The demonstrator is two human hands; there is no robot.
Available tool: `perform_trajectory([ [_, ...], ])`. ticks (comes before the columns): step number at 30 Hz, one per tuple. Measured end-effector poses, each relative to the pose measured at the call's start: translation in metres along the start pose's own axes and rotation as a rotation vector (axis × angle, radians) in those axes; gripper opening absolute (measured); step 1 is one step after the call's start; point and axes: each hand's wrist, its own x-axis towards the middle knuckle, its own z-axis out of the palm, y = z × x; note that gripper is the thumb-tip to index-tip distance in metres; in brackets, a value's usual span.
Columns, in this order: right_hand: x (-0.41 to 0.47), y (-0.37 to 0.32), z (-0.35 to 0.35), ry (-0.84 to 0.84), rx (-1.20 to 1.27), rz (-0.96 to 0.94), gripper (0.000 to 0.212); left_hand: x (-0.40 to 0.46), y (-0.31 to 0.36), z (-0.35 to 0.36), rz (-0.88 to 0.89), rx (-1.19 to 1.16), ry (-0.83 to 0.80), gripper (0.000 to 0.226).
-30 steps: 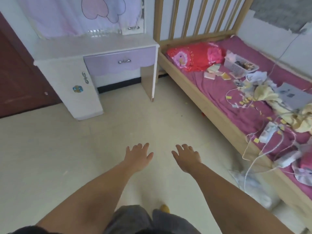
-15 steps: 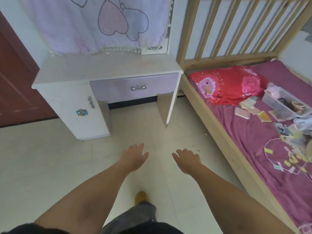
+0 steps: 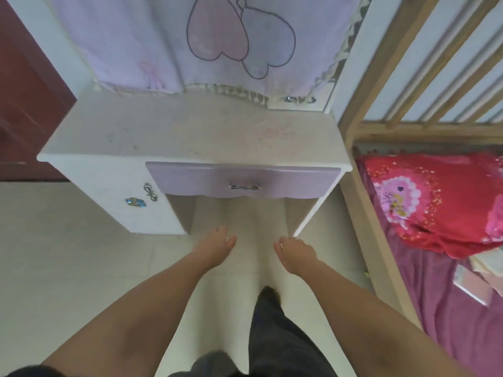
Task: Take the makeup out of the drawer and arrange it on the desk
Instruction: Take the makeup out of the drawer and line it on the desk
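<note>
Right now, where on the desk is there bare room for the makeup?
The whole desk top shows bare, from its left edge to the bed frame. The curtain hem crowds the back edge. The drawer is closed; both hands, left and right, hang empty below it.

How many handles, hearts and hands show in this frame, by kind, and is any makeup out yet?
Drawer handle: 1, on the closed purple drawer
Cabinet door handle: 1
Hearts on the cloth: 2, pink heart and purple heart
Hands: 2, left hand and right hand, both holding nothing
Makeup: 0 visible on the desk
Total: 6
</note>
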Motion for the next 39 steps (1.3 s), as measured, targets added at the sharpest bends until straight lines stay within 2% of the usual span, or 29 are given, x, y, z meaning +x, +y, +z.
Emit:
perform_trajectory([
  [4,0.082,-0.004,-0.035,-0.097,0.166,0.007,0.02,0.065,0.012,-0.014,-0.092,-0.108,0.008,0.048],
  [6,0.118,-0.009,-0.048,-0.15,0.138,-0.023,0.021,0.095,0.015,-0.018,-0.171,-0.218,0.027,0.049],
  [9,0.166,-0.018,-0.057,-0.16,0.247,-0.021,0.044,0.134,0.017,-0.021,-0.285,-0.369,0.01,0.05],
  [10,0.18,-0.023,-0.057,-0.164,0.289,-0.008,0.046,0.147,0.018,-0.022,-0.312,-0.41,0.003,0.05],
  [12,0.205,-0.031,-0.051,-0.154,0.398,0.099,0.04,0.171,0.019,-0.025,-0.353,-0.48,0.001,0.049],
  [14,0.232,-0.039,-0.044,-0.174,0.494,0.183,0.045,0.195,0.019,-0.024,-0.379,-0.572,0.005,0.043],
  [15,0.241,-0.044,-0.041,-0.205,0.598,0.233,0.045,0.206,0.019,-0.023,-0.404,-0.649,-0.002,0.04],
  [17,0.252,-0.051,-0.037,-0.23,0.963,0.389,0.037,0.22,0.021,-0.022,-0.486,-0.852,-0.02,0.039],
  [20,0.257,-0.059,-0.029,-0.259,1.142,0.463,0.039,0.23,0.026,-0.017,-0.605,-1.159,0.006,0.034],
  [22,0.256,-0.06,-0.025,-0.24,1.166,0.437,0.037,0.231,0.029,-0.015,-0.632,-1.266,0.038,0.028],
  [30,0.223,-0.058,-0.025,-0.247,1.168,0.479,0.032,0.202,0.029,-0.011,-0.641,-1.265,0.006,0.031],
  [39,0.17,-0.053,0.014,-0.261,1.257,0.524,0.031,0.151,0.015,0.013,-0.705,-1.275,-0.051,0.029],
])
